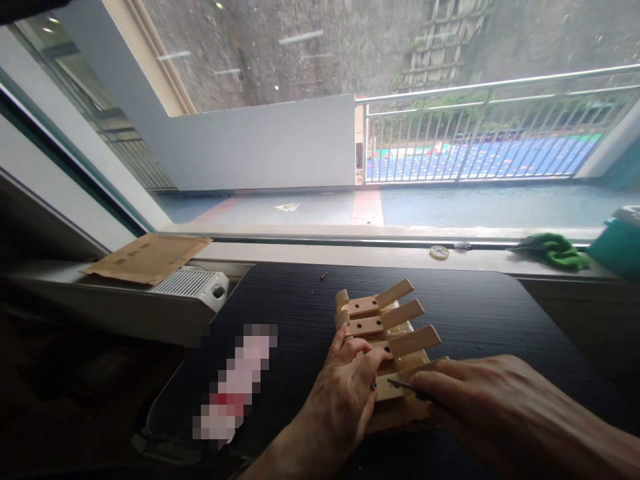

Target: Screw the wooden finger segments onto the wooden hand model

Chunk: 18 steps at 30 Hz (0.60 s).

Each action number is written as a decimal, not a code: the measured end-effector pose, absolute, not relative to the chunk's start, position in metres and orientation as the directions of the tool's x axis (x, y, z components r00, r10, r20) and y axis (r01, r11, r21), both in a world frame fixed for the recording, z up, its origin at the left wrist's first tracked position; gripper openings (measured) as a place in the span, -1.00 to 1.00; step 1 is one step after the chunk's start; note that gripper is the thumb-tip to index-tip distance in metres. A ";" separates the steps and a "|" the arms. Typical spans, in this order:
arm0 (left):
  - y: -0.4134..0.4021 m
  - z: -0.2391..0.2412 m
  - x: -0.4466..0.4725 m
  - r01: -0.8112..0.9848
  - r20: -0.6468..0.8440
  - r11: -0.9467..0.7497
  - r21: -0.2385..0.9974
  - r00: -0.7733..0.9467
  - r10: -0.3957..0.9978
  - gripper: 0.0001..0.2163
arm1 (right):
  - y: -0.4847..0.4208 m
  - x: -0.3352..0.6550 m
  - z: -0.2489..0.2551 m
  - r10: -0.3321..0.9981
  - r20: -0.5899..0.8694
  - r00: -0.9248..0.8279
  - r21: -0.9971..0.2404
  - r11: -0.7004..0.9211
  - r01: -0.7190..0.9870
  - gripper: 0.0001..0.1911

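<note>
Several pale wooden pieces with upturned ends and dark screw holes lie in a row on the table; the second wooden piece (367,326) is just beyond my fingers. My left hand (345,383) is closed round the near wooden piece (389,389), its thumb and fingertips pressing down on the wood. In my right hand (480,393) is a slim dark metal tool (404,384), its tip at the near piece's surface; its handle is hidden by the fingers. Beneath the wood is a yellowish, shiny packet (407,363), partly covered.
The black table (290,300) stands against a windowsill. A small screw (324,275) lies near its far edge. On the left is a blurred-out pink item (245,373). A brown envelope (150,258), a tape roll (439,253) and a green cloth (553,251) lie along the sill.
</note>
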<state>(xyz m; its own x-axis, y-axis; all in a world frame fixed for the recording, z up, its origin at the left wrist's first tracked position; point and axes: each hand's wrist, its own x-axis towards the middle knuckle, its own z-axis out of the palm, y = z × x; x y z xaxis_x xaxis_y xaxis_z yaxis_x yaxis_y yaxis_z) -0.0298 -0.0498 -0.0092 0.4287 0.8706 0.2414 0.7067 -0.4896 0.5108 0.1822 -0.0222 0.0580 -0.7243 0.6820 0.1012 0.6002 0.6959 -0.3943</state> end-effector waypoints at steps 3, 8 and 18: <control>-0.049 -0.008 -0.030 0.703 0.222 -0.491 0.515 0.444 0.868 -0.49 | -0.020 0.175 0.068 0.579 -0.014 -0.815 -0.426 0.734 0.528 -0.78; -0.050 -0.009 -0.031 0.688 0.229 -0.504 0.522 0.457 0.860 -0.46 | -0.016 0.165 0.073 0.545 -0.081 -0.835 -0.452 0.726 0.518 -0.74; -0.049 -0.008 -0.032 0.687 0.253 -0.520 0.508 0.458 0.852 -0.54 | -0.012 0.158 0.077 0.524 -0.136 -0.841 -0.493 0.700 0.516 -0.69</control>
